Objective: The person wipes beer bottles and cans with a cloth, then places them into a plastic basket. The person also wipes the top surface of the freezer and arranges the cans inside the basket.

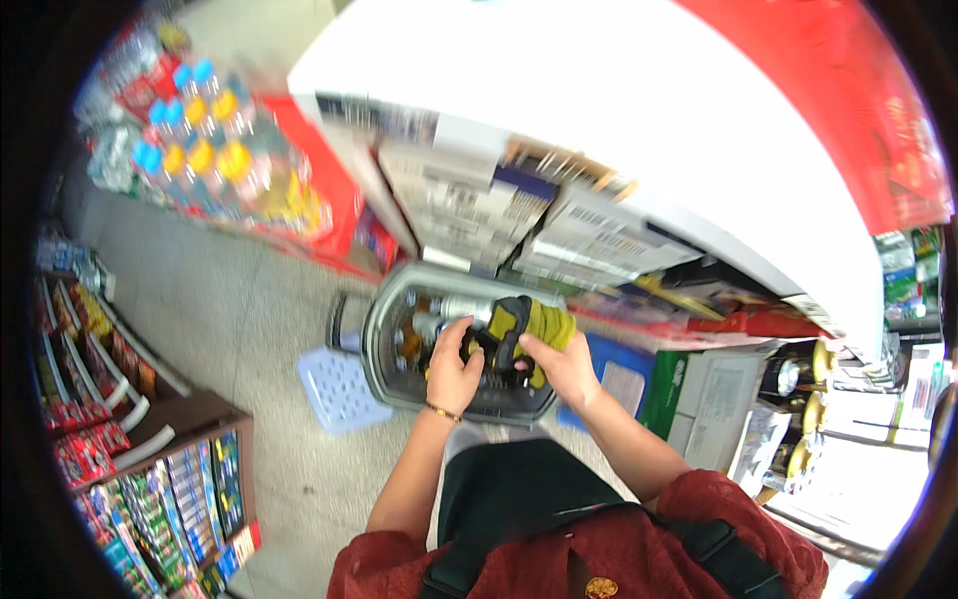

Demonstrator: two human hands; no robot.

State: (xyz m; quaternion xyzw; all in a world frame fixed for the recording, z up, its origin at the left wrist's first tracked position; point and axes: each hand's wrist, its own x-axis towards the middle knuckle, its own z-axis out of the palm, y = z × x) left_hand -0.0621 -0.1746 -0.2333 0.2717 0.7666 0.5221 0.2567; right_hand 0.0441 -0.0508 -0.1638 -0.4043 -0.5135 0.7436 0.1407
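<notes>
My right hand [563, 368] grips a pair of yellow-green and black work gloves [550, 323], or a similar folded item; blur hides its exact kind. Just left of it, my left hand [454, 371] hovers with thumb and fingers apart, and nothing shows in its grasp. Both hands are over a grey plastic basket [378, 385] in front of my legs. Inside lie several bottles [410, 341], some amber, and a pale cylindrical container [465, 308]. Dark items below my hands are partly hidden.
A white counter [584, 82] overhangs stacked cartons [456, 198] beyond the basket. Bottled drinks [202, 150] stand at upper left, a snack shelf [224, 427] at lower left. A light-blue perforated plastic piece [343, 393] lies beside the basket. Boxes [718, 404] stand at right.
</notes>
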